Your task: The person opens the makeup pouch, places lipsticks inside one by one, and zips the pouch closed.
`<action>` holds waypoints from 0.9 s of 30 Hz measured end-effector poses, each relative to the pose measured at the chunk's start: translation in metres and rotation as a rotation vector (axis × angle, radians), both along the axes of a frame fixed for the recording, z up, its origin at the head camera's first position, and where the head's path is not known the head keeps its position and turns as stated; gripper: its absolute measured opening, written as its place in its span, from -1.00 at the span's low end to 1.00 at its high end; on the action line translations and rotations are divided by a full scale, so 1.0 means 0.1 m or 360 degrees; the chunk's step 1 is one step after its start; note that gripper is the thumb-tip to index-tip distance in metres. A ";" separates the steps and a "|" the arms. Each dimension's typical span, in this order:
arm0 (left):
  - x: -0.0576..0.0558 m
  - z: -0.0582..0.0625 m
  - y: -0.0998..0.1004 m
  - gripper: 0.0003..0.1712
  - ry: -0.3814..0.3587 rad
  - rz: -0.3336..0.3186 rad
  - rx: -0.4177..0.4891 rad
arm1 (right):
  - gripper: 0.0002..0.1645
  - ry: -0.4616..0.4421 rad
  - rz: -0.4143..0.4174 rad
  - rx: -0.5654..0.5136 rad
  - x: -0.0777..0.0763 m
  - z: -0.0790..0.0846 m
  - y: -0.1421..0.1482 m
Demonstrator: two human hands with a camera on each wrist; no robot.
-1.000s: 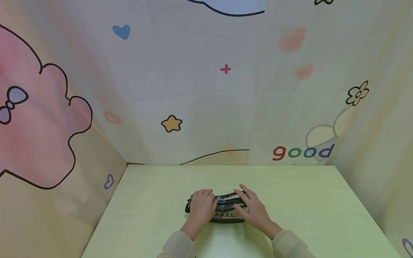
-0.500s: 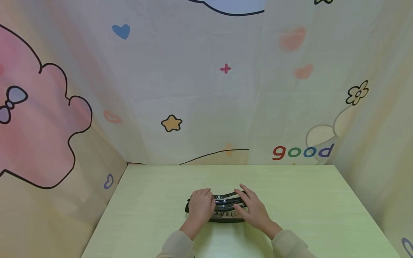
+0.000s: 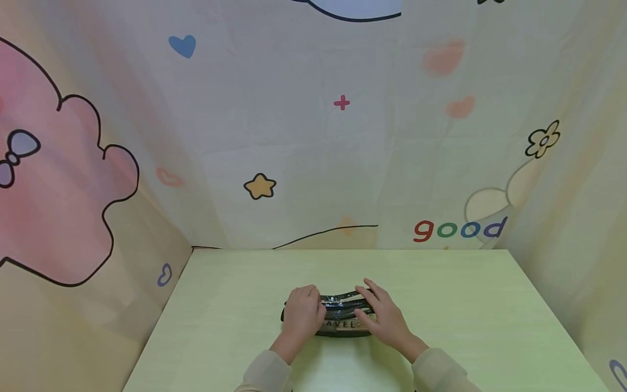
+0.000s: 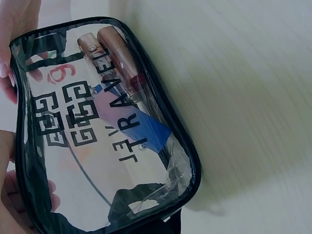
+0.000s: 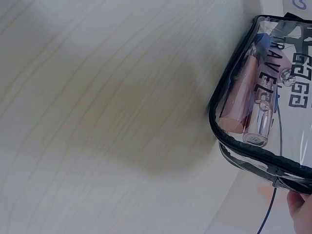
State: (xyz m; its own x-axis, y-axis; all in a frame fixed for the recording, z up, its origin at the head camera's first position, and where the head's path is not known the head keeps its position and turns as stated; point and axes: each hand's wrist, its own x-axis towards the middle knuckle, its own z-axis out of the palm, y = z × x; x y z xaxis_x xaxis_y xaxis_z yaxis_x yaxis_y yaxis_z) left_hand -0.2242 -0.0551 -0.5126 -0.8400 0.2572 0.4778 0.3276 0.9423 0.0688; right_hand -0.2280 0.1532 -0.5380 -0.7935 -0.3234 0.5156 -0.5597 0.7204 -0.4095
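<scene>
A clear cosmetic pouch (image 3: 343, 313) with black edging and "TRAVEL" lettering stands on the table between the hands. Through its plastic in the left wrist view show a pinkish tube (image 4: 117, 53), a clear tube with a rose cap (image 4: 87, 43) and a pink-blue item (image 4: 139, 124). My left hand (image 3: 302, 311) grips the pouch's upper left part, its fingers curled over the top; some fingertips show behind the plastic. With fingers spread, my right hand (image 3: 384, 317) holds the upper right end between thumb and fingers. Whether the left fingers pinch a zip pull is hidden.
The pale green table (image 3: 470, 305) extends around the pouch to both sides and behind it. A printed curtain (image 3: 294, 136) hangs along the back and sides of the table.
My left hand has shifted slightly to the left along the pouch's top, showing a little more of it. The right hand and the pouch stay nearly in place.
</scene>
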 end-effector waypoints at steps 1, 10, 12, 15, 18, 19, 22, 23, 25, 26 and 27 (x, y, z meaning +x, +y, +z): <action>0.00 0.00 -0.01 -0.87 0.0009 -0.0004 0.0010 | -0.42 0.0001 0.0001 0.0001 0.00 0.00 0.00; -0.01 -0.06 -0.05 -0.89 0.0210 -0.0020 0.0054 | -0.42 -0.0020 0.0000 0.0006 0.00 0.01 0.00; -0.02 -0.08 -0.06 -0.89 0.0247 -0.0020 0.0074 | -0.42 -0.0022 0.0000 0.0010 0.00 0.00 0.01; -0.02 -0.08 -0.08 -0.89 0.0287 -0.0022 0.0105 | -0.41 -0.0021 0.0002 0.0007 0.00 0.00 0.01; -0.02 -0.08 -0.08 -0.88 0.0316 -0.0022 0.0132 | -0.42 -0.0017 0.0002 0.0005 0.00 0.00 0.01; -0.01 -0.08 -0.08 -0.88 0.0323 -0.0022 0.0137 | -0.42 -0.0020 0.0001 0.0006 0.00 0.00 0.01; -0.01 -0.09 -0.09 -0.89 0.0344 -0.0023 0.0161 | -0.42 -0.0029 0.0002 0.0001 0.00 0.00 0.00; -0.01 -0.09 -0.09 -0.88 0.0351 -0.0023 0.0166 | -0.42 -0.0032 0.0003 -0.0002 0.00 0.01 0.00; -0.01 -0.10 -0.10 -0.87 0.0367 -0.0025 0.0179 | -0.42 -0.0040 0.0003 -0.0007 0.00 0.01 0.01; -0.01 -0.10 -0.10 -0.85 0.0372 -0.0026 0.0187 | -0.41 -0.0040 0.0004 -0.0010 0.00 0.01 0.01; -0.01 -0.10 -0.10 -0.84 0.0374 -0.0026 0.0191 | -0.41 -0.0040 0.0004 -0.0012 0.00 0.01 0.01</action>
